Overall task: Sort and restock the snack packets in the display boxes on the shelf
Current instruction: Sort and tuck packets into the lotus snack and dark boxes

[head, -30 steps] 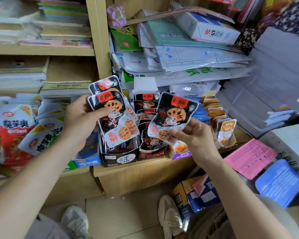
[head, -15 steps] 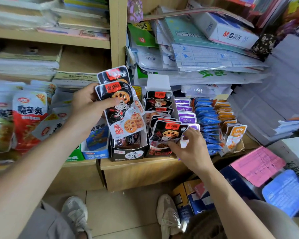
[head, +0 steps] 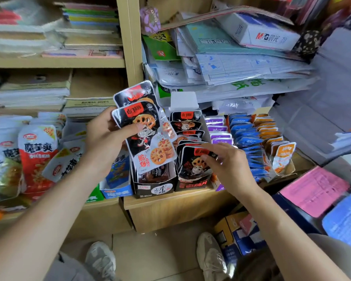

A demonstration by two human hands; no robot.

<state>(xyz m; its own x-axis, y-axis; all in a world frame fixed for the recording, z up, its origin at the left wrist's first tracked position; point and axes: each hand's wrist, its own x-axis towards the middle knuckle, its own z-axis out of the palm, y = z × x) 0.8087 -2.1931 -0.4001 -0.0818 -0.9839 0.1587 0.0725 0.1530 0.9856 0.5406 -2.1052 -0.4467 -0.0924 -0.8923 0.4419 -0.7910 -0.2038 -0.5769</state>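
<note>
My left hand [head: 103,138] grips a small stack of black lotus-root snack packets [head: 148,134], held upright above a black display box [head: 154,186]. My right hand [head: 227,165] rests with relaxed fingers on the front packet [head: 193,165] standing in the neighbouring lotus-root display box [head: 193,184]. That box holds a row of several matching black packets. To its right stand rows of purple packets [head: 219,132], blue packets [head: 247,142] and orange packets [head: 280,151].
Red and white konjac snack bags [head: 37,155] lie at the left beside a blue box [head: 116,191]. Stacked paper and notebooks fill the shelves above. Pink and blue paper pads [head: 314,191] sit at the right. Boxes and my shoes are on the floor.
My right hand carried one black packet from the air down into the lotus-root box and now only rests on it. The left hand kept its stack, shifting slightly.
</note>
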